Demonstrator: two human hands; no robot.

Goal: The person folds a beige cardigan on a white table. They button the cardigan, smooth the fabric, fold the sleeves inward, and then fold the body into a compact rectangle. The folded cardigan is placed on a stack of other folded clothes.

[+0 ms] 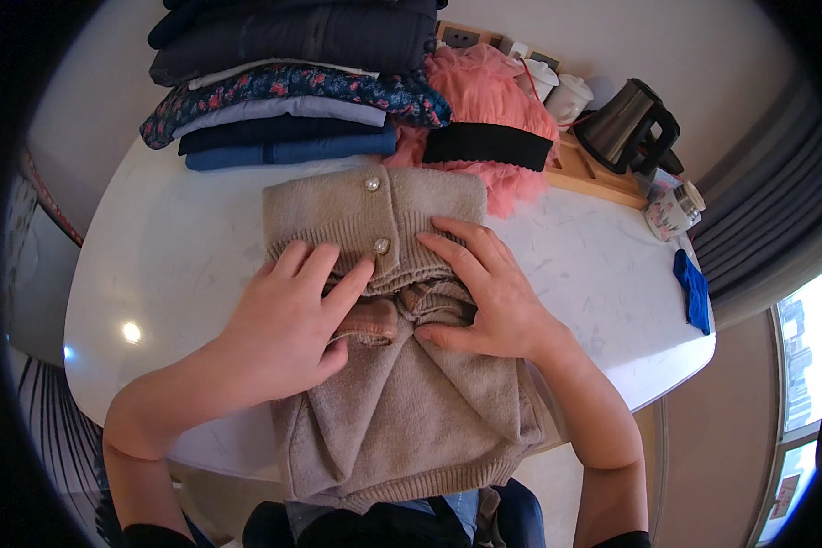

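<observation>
A beige knit cardigan [418, 418] lies partly folded before me, its lower part hanging over the table's near edge towards my lap. Its far section is folded into a flat band with ribbing and two pearl-like buttons [381, 246]. My left hand [281, 322] rests on the left of this band, fingers spread, beside a loose brownish strip [370, 322] at the opening. On the right, my right hand [486, 291] has its fingertips on the ribbing and its thumb on the cloth below. Bunched fabric shows between the hands; the left fingertips are partly hidden.
A tall stack of folded clothes [294, 89] stands at the back left. Beside it lies a pink tulle garment [479, 89] with a black waistband. Further right are a wooden tray [603, 175], an electric kettle [620, 127], a flowered jar [675, 212] and a blue cloth [692, 291].
</observation>
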